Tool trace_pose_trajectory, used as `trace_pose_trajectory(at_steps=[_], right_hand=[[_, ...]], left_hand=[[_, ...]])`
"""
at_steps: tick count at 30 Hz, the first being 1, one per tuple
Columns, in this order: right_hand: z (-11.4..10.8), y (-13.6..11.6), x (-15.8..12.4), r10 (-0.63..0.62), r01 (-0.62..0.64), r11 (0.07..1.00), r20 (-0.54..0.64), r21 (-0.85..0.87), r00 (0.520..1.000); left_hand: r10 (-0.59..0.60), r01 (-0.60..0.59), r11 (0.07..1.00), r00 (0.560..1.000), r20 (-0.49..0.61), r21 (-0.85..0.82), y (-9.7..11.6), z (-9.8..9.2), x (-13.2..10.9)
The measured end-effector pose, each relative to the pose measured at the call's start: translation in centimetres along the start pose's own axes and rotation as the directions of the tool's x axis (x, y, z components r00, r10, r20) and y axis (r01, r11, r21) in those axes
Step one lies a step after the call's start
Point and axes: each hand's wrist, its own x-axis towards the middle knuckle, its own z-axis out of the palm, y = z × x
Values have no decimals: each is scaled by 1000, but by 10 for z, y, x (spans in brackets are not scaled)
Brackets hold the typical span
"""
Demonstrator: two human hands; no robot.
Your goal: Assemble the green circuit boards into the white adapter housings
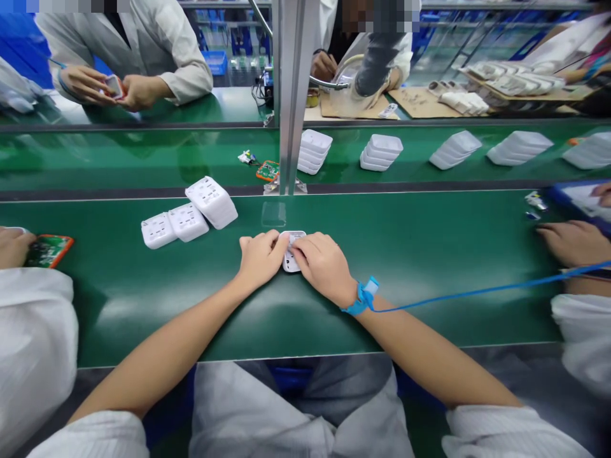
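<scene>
My left hand and my right hand press together on a small white plastic housing that rests on the green belt in front of me. Fingers of both hands curl over its sides, so most of it is hidden. A blue wrist strap with a blue cord sits on my right wrist. To the left lie several white socket housings, one stack leaning on two flat ones.
A metal post rises just beyond my hands. Stacks of white housings line the far belt, with a green circuit board. A co-worker's hand holds a circuit board at left; another person's hand rests at right. People work opposite.
</scene>
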Motion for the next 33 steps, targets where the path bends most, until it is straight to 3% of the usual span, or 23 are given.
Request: trace_pose_trajectory(at_steps=[8,16,22,24,29,33], right_hand=[[1,-1,4,36,-41,996,64,81,997],[-2,-1,13,-61,54,997,170,47,983],[-12,6,17,-221,201,974,266,100,938],[-18,8,13,-193,177,981,250,83,949],[-33,14,4,11,-9,1000,228,-8,974],[-38,34,3,75,-103,992,317,72,946]], left_hand=[[-34,37,992,999,22,-123,-5,-1,2],[-68,69,993,998,18,-101,-1,0,2],[-45,46,999,999,16,-29,-3,-2,2],[-54,54,999,999,-1,4,-4,-2,2],[-43,44,998,999,-19,41,-4,-2,1],[-71,68,996,996,-60,-63,-5,-5,0]])
